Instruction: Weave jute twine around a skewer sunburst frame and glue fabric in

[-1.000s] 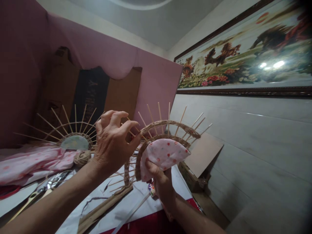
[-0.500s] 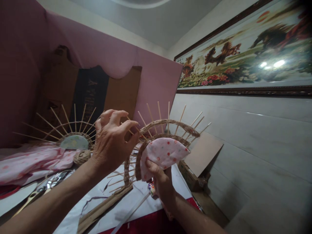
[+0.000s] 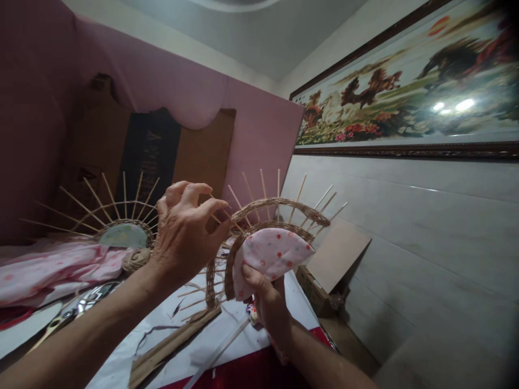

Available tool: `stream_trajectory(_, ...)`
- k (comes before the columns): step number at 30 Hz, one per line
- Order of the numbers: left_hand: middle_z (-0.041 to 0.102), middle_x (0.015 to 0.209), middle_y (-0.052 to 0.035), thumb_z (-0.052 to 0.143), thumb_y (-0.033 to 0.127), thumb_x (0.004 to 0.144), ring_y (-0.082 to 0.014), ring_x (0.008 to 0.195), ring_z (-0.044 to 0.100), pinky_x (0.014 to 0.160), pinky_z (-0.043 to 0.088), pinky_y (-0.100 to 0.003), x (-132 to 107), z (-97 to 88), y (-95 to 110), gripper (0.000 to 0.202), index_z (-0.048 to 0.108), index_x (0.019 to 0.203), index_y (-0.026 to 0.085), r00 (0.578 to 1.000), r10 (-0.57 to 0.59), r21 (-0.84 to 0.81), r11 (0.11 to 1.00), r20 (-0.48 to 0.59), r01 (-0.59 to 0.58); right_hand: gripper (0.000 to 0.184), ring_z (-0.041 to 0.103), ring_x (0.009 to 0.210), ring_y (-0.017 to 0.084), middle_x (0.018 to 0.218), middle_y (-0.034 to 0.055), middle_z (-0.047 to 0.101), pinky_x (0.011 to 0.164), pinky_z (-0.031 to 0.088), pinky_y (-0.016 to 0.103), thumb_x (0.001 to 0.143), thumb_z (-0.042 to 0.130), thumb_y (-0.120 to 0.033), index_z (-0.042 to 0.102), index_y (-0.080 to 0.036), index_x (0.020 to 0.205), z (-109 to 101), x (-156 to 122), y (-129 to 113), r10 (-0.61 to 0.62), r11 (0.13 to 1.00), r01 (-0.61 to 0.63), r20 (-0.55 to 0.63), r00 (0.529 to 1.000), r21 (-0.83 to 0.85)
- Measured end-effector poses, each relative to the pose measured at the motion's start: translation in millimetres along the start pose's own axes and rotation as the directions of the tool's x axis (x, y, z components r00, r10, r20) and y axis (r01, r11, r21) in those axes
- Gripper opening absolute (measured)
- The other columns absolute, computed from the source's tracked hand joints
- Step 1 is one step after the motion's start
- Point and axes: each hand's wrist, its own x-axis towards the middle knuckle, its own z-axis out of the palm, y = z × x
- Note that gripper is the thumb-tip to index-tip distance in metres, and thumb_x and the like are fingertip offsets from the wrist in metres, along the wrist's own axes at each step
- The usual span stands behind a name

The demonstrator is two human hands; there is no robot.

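Observation:
A half-round woven fan (image 3: 279, 202) of brown twisted strands and pale wooden sticks, with a pink dotted cloth (image 3: 279, 251) over its centre, is held up in front of me. My right hand (image 3: 270, 302) grips it from below, thumb pressed on the cloth and fingers behind. At the fan's left side, my left hand (image 3: 192, 227) has its thumb and forefinger closing around the outer woven band beside the sticks. The other fingers are bent above. Part of the band is hidden behind that hand, and whether a loose strand is in the pinch does not show.
A second stick fan with a green centre (image 3: 124, 236) stands at left, near pink cloth (image 3: 60, 270), a ball of twine (image 3: 137, 260) and scissors (image 3: 57, 321). A cardboard strip (image 3: 174, 346) lies on the white-covered table (image 3: 227, 324). Cardboard boxes (image 3: 316, 292) sit by the tiled wall.
The fan has tipped very slightly, its right-hand sticks shifting a little to the left. Both hands keep nearly the same place and hold.

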Motion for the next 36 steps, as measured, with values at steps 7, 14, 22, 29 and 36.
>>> stream_trajectory(7, 0.057, 0.12, -0.0106, 0.06, 0.032, 0.078, -0.032, 0.114, 0.048, 0.091, 0.041, -0.051, 4.8, 2.9, -12.0, 0.032, 0.062, 0.109, 0.025, 0.999, -0.034, -0.106, 0.994, -0.038, 0.03, 0.018, 0.048, 0.041, 0.01, 0.054, -0.0043, 0.056, 0.035, 0.035, 0.02, 0.069, 0.07, -0.027, 0.06, -0.019, 0.081, 0.8, 0.9, -1.5, -0.001, 0.999, -0.001, 0.028, 1.0, 0.051)
stream_trajectory(14, 0.056, 0.121, -0.0111, 0.065, 0.033, 0.073, -0.0298, 0.113, 0.049, 0.095, 0.04, -0.047, 5.2, 5.9, -12.8, 0.042, 0.058, 0.113, 0.022, 1.0, -0.008, -0.159, 0.987, -0.011, 0.006, 0.018, 0.047, 0.04, 0.009, 0.053, -0.0059, 0.053, 0.033, 0.031, 0.018, 0.07, 0.069, -0.027, 0.055, -0.019, 0.077, 1.0, 2.8, -3.7, 0.041, 0.998, -0.041, 0.014, 0.999, 0.045)
stream_trajectory(22, 0.05, 0.131, -0.0131, 0.06, 0.031, 0.075, -0.0323, 0.122, 0.041, 0.097, 0.035, -0.051, -4.0, 12.3, 1.7, 0.051, 0.049, 0.124, 0.022, 0.999, -0.01, -0.057, 0.998, 0.054, 0.013, 0.018, 0.05, 0.044, 0.012, 0.053, -0.0037, 0.055, 0.038, 0.038, 0.023, 0.069, 0.069, -0.028, 0.062, -0.018, 0.082, 1.6, 0.3, -2.8, 0.025, 0.999, -0.025, 0.038, 0.999, 0.023)
stream_trajectory(29, 0.055, 0.122, -0.0133, 0.061, 0.03, 0.072, -0.033, 0.118, 0.044, 0.095, 0.037, -0.05, -4.1, 10.4, 3.0, 0.049, 0.053, 0.12, 0.021, 1.0, 0.004, -0.027, 1.0, 0.026, -0.003, 0.024, 0.054, 0.048, 0.015, 0.053, -0.0019, 0.057, 0.042, 0.042, 0.025, 0.067, 0.071, -0.031, 0.064, -0.017, 0.085, 0.9, -0.5, -0.2, 0.009, 1.0, -0.009, 0.015, 1.0, -0.013)
stream_trajectory(36, 0.058, 0.12, -0.0134, 0.061, 0.028, 0.072, -0.0348, 0.116, 0.045, 0.091, 0.038, -0.051, -4.2, 8.2, 4.7, 0.045, 0.058, 0.116, 0.021, 1.0, 0.006, 0.017, 1.0, 0.025, -0.006, 0.019, 0.049, 0.044, 0.012, 0.054, -0.0032, 0.056, 0.039, 0.037, 0.022, 0.07, 0.07, -0.027, 0.063, -0.017, 0.084, -1.7, -0.5, 0.6, 0.021, 1.0, -0.022, 0.051, 0.998, 0.009)
